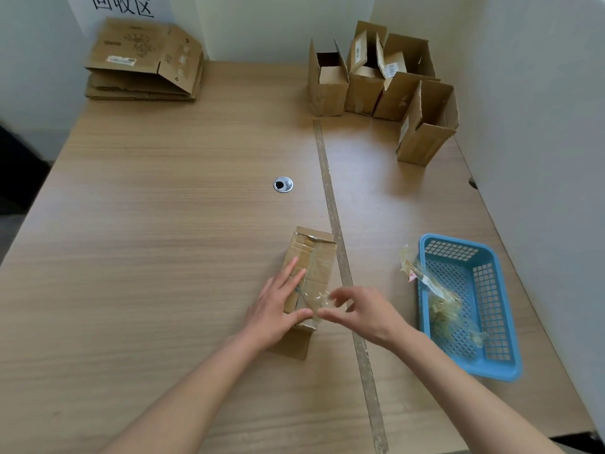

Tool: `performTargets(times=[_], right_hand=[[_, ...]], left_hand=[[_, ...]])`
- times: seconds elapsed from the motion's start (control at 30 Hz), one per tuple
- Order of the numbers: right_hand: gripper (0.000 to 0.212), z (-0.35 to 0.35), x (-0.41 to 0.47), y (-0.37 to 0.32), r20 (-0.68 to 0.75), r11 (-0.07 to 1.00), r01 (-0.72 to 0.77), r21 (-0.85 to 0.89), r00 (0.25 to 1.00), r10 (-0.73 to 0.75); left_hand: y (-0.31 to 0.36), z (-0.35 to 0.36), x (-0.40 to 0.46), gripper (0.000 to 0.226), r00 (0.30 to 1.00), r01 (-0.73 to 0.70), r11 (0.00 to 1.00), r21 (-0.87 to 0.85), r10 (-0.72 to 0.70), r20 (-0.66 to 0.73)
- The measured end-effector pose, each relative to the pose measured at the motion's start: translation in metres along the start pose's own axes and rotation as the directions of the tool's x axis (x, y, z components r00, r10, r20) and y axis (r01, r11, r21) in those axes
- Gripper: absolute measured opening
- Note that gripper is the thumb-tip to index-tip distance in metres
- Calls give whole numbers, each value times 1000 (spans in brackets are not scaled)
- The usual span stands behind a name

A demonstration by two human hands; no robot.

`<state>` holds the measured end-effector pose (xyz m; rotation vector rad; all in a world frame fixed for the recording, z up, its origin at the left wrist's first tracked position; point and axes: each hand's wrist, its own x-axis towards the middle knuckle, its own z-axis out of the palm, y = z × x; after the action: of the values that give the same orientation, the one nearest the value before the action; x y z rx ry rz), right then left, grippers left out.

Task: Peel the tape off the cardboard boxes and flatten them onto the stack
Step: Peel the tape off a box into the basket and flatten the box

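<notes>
A small cardboard box (pixel 314 257) lies on the wooden table near the middle front, its taped face up. My left hand (pixel 278 303) rests on the box with straight fingers, the thumb against its near end. My right hand (pixel 360 309) is just right of the box and pinches a strip of clear tape (pixel 319 298) that lifts off the box's near end. The stack of flattened boxes (pixel 144 60) lies at the far left corner.
Several open upright boxes (pixel 370 77) stand at the far right. A blue plastic basket (pixel 471 309) with crumpled tape sits at the right front. A long tape strip (pixel 340 257) runs along the table seam. A metal cable hole (pixel 283 184) is mid-table.
</notes>
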<state>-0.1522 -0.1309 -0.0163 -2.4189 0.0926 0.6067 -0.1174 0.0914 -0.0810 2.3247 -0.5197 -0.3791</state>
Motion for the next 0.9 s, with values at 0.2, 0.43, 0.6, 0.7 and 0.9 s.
performTargets(times=[0.2,0.43,0.6,0.7,0.9], right_hand=[[37,41,-3,-26,-259,989,70,-129,960,-101],[17,38,-6,-18,-262,969,157,-188,943,-204],[13,11,13,-11,-117,954,167,-247,973,-200],[14,1,24,-11,-55,947,190,-259,976,-211],[10,-18,35,-11,-150,897,244,-368,937,-316]], left_hand=[[-3,-1,1,87,1000,-5,1000,29,5,5],[-1,-1,2,88,999,-8,998,65,6,32],[-3,-7,4,88,994,-52,995,90,43,101],[-5,-9,7,89,991,-60,995,85,50,124],[-14,-17,7,98,976,-107,985,138,77,202]])
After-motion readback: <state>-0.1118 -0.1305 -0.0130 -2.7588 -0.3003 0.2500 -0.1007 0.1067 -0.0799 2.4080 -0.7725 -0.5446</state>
